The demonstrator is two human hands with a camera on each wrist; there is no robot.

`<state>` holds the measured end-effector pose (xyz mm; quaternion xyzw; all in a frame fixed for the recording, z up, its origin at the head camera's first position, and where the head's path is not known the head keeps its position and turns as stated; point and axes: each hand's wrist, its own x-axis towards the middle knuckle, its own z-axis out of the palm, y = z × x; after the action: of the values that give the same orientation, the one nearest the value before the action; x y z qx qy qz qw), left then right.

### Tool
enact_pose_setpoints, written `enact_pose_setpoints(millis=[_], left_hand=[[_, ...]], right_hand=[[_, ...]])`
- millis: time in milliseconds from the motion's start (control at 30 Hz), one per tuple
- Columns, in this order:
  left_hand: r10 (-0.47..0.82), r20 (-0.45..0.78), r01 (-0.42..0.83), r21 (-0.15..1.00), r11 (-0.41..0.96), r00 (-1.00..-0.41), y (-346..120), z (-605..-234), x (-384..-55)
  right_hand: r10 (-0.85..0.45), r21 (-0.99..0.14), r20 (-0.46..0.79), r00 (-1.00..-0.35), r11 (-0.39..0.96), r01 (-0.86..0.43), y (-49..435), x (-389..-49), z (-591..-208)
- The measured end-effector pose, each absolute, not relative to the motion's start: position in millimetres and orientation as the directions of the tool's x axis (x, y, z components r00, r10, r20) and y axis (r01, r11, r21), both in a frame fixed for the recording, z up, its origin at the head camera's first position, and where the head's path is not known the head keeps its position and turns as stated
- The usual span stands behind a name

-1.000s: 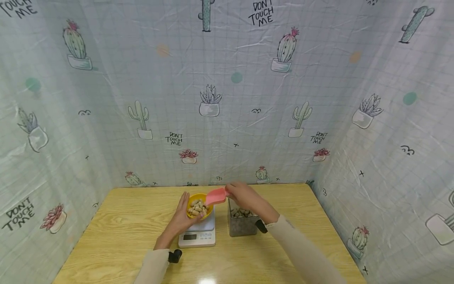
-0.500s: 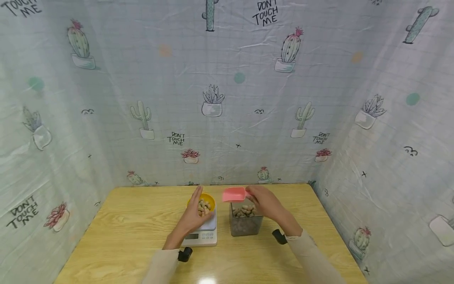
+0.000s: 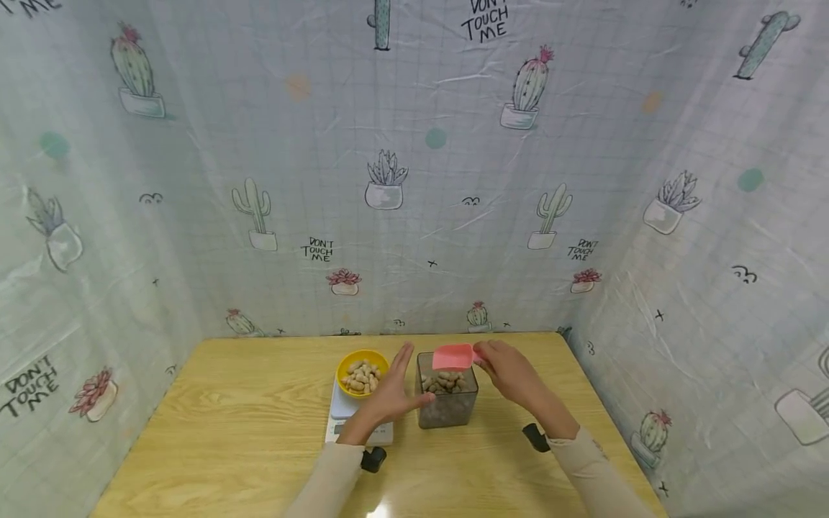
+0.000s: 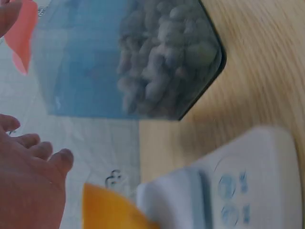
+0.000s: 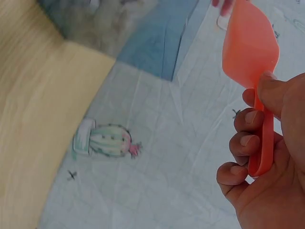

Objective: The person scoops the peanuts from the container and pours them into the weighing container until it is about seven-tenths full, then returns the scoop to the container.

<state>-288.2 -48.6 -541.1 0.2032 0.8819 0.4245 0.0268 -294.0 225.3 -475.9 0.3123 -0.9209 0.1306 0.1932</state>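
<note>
My right hand [image 3: 514, 374] grips the handle of a pink scoop [image 3: 453, 357], whose blade sits over a clear, dark-tinted bin [image 3: 447, 414]. In the right wrist view, fingers and thumb wrap the handle of the scoop [image 5: 250, 45]. Peanuts in their shells [image 4: 162, 62] fill the lower part of the bin. My left hand [image 3: 388, 396] holds nothing; its fingers are spread, with the thumb apart, between the bowl and the bin. A yellow bowl [image 3: 340, 377] with peanuts [image 3: 361, 378] stands on a white kitchen scale [image 3: 343, 410].
The wooden table [image 3: 246, 417] reaches back to a cactus-print curtain [image 3: 414, 288], which also hangs along both sides. In the left wrist view, the scale's buttons [image 4: 227, 186] show close beside the bowl's edge [image 4: 109, 210].
My left hand has left the yellow bowl and moved right toward the bin. The right hand has carried the scoop from over the bowl rightward to above the bin.
</note>
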Motion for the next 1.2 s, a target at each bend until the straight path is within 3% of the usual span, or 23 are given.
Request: enact_pose_setpoints(millis=[200, 367, 567, 900, 1200], left_hand=[[0.39, 0.059, 0.302, 0.742, 0.599, -0.919, -37.1, -548.6, -295.2], [0.365, -0.007, 0.228, 0.771, 0.594, -0.931, -32.0, -556.3, -297.9], [0.367, 0.0, 0.219, 0.803, 0.555, -0.93, -30.3, -558.9, -298.0], [0.386, -0.001, 0.216, 0.829, 0.516, -0.922, -29.5, -554.7, -296.6], [0.39, -0.01, 0.211, 0.829, 0.518, -0.921, -28.0, -555.6, -298.4]], right_hand=[[-0.583, -0.021, 0.421, -0.696, 0.76, -0.649, 228.8, -297.2, -466.9], [-0.662, 0.124, 0.361, -0.657, 0.732, -0.67, 224.7, -302.1, -469.2], [-0.72, 0.308, 0.304, -0.624, 0.694, -0.65, 214.3, -304.8, -470.4], [-0.769, 0.512, 0.223, -0.599, 0.615, -0.6, 204.1, -310.7, -469.0], [-0.767, 0.646, 0.139, -0.626, 0.549, -0.53, 200.2, -315.0, -477.6]])
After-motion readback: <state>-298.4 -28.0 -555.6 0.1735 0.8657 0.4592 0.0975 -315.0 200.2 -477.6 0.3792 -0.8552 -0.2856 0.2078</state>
